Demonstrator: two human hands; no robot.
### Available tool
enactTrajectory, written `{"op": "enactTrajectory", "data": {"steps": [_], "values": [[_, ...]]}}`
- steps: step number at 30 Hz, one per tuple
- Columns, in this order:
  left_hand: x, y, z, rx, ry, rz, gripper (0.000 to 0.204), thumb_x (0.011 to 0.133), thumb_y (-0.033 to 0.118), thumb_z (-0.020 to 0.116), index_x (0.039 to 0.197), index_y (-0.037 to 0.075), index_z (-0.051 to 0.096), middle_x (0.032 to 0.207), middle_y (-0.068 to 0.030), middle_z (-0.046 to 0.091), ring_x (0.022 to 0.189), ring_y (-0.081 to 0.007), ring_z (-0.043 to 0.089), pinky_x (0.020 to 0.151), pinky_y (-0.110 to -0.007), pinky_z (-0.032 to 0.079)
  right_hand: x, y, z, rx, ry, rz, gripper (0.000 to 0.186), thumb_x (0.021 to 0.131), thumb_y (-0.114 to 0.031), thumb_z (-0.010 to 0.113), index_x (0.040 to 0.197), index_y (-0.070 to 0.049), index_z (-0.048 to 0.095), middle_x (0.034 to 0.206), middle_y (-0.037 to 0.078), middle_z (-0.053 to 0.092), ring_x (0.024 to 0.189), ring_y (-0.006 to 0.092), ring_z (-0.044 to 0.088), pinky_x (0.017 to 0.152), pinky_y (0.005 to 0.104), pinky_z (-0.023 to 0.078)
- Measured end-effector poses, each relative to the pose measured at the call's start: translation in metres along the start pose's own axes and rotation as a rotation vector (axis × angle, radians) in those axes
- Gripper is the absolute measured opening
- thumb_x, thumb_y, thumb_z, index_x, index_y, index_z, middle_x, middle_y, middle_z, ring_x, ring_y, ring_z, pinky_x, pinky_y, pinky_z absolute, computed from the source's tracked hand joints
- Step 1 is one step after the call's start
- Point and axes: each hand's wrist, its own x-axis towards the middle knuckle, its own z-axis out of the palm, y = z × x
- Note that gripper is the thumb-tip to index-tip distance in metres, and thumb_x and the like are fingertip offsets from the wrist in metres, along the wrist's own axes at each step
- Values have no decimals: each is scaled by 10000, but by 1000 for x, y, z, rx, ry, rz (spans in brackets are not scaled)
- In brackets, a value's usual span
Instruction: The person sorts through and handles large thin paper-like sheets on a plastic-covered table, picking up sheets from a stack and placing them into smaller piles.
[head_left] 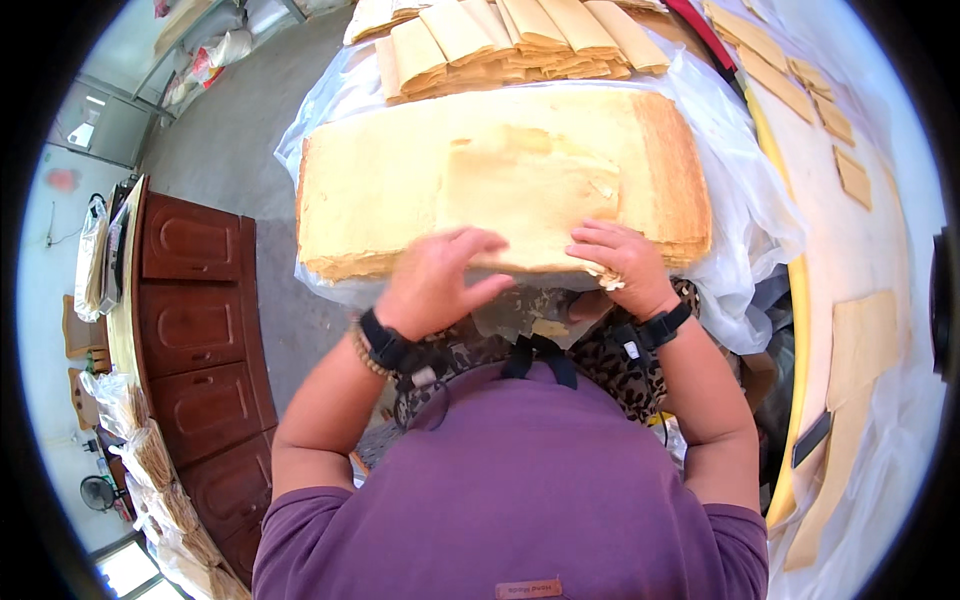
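A thick stack of thin, pale-yellow sheets [370,190] with browned right edge lies in front of me. On its top sits a smaller torn sheet piece [530,190], ragged at its far and right edges. My left hand [440,278] is at the stack's near edge, slightly blurred, its thumb and fingers apart with nothing between them. My right hand [630,268] rests at the near edge further right, fingers curled. Crumpled pale scraps [608,281] show under its fingers and thumb side. What the sheets are made of, I cannot tell.
Folded tan sheets [500,40] are piled beyond the stack, over white plastic sheeting [745,190]. On the right, a long surface holds more tan pieces [850,175] and a dark phone [811,440]. Reddish-brown cabinets [195,320] stand left. An apron or cloth with scraps covers my lap.
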Motion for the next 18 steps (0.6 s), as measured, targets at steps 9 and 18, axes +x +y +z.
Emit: {"op": "enactTrajectory", "data": {"steps": [9,18], "values": [[114,-75,-23,151,231,-1,573,781,216,785,1305,103,582,1158,-145,684,1071,-308,647,922,-382,522,-13,5,-3,-3,-56,51,576,544,-39,765,1104,-173,731,1264,60,648,1258,293,551,1031,393,461],[157,-54,26,623,154,238,101,828,141,614,853,141,712,864,-74,656,899,-274,653,828,-418,510,-15,8,4,43,-29,92,539,593,32,697,1092,-168,735,1268,64,648,1267,286,546,1054,403,445]]}}
